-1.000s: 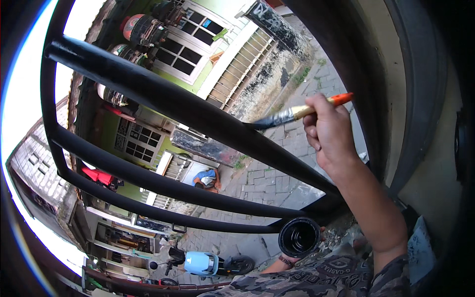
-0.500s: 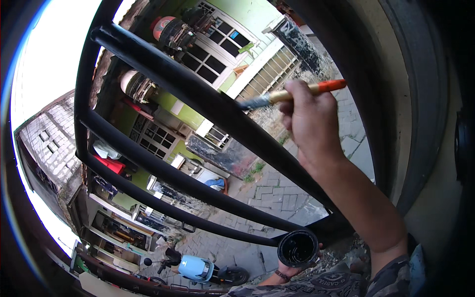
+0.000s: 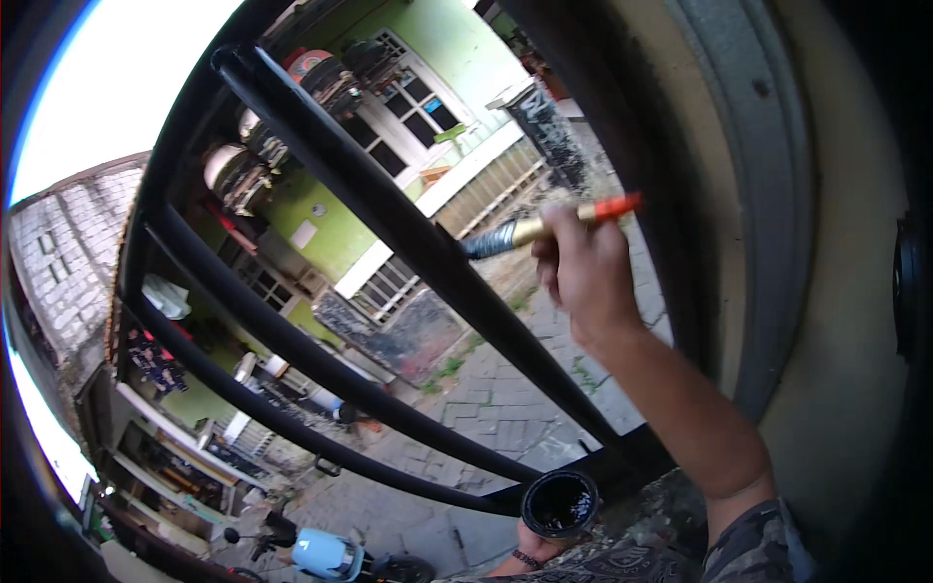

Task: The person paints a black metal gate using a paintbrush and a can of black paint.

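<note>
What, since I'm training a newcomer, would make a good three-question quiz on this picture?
1. Multiple choice: which hand holds the brush?
A) left
B) right
C) both

2. True or false: the brush is dipped in the round dark container.

3. Fill in the colour: the scooter at the lower edge of the view is light ____.

Key
1. B: the right hand has it, while the left hand holds the container.
2. False: it is up by a dark bar, away from the container.
3. blue
</note>
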A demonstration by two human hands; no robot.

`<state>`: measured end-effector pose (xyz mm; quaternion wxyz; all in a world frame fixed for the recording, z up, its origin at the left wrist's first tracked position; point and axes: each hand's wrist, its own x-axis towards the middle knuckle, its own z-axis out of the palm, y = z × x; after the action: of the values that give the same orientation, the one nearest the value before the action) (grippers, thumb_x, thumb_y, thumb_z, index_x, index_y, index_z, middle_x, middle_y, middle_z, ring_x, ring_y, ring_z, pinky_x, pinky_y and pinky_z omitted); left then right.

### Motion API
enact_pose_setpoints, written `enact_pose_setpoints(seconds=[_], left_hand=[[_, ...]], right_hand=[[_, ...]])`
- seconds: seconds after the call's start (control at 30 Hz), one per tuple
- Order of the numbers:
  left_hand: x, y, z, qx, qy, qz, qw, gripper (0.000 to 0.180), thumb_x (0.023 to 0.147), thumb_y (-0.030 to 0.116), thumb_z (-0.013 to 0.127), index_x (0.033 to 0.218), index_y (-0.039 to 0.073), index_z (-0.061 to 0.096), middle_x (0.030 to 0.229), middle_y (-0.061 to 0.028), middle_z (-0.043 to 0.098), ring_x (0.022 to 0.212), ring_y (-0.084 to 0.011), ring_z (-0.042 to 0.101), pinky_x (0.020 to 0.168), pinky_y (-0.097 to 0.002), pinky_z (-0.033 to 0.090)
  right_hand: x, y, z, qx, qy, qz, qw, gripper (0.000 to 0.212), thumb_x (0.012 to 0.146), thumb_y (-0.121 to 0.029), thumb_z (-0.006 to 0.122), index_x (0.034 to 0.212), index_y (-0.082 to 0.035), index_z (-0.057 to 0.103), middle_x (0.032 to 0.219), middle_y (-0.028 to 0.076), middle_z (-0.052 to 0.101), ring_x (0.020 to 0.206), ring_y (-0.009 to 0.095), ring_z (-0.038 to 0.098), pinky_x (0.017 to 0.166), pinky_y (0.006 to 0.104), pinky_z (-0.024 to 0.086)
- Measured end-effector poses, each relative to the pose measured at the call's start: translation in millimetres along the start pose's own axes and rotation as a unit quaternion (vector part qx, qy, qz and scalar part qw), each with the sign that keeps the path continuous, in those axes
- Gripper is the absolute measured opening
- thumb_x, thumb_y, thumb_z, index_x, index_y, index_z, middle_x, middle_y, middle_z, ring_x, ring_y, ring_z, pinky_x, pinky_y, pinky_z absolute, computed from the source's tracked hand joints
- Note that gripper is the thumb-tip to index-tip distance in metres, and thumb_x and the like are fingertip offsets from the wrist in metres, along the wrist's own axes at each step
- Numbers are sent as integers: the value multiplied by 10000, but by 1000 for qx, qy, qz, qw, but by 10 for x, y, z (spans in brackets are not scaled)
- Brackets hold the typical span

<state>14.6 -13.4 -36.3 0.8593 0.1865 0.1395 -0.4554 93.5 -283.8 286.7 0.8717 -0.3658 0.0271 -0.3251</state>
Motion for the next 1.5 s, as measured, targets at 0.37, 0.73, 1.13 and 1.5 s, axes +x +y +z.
enact_pose_setpoints(seconds=[0.37,0.73,1.13,1.5], left_hand=[[638,-560,503,86,-9,-48,995,541,914,480,448,1282,112,596,1316,-111,591,1239,-307,526,1066,-508,395],[1337,-1165,1769,44,-265,-226,936,553,904,441,477,1239,14,579,1189,-154,653,1094,-291,627,973,-451,483],[1169,-1412,1984,101,-358,-251,894,781,835,476,534,1408,-28,368,1407,-225,464,1288,-316,490,1118,-434,355],[1234,-1366,1698,73,-350,-220,908,767,830,472,577,1402,-11,413,1411,-174,486,1315,-299,453,1145,-443,292]], right_hand=[[-1647,-644,-1995,-216,143,21,966,189,945,-176,598,1051,-48,508,770,83,616,531,125,596,348,197,390],[-2844,-1768,-1482,-544,10,-181,819,181,793,-101,695,952,-30,645,841,135,618,684,208,647,510,291,532],[-2639,-1194,-1144,-816,10,-195,545,204,699,-31,771,883,-36,681,873,118,699,797,260,706,668,330,559],[-2478,-972,-1302,-831,-5,-129,540,197,742,-58,776,894,-18,657,854,125,694,731,267,698,640,326,559]])
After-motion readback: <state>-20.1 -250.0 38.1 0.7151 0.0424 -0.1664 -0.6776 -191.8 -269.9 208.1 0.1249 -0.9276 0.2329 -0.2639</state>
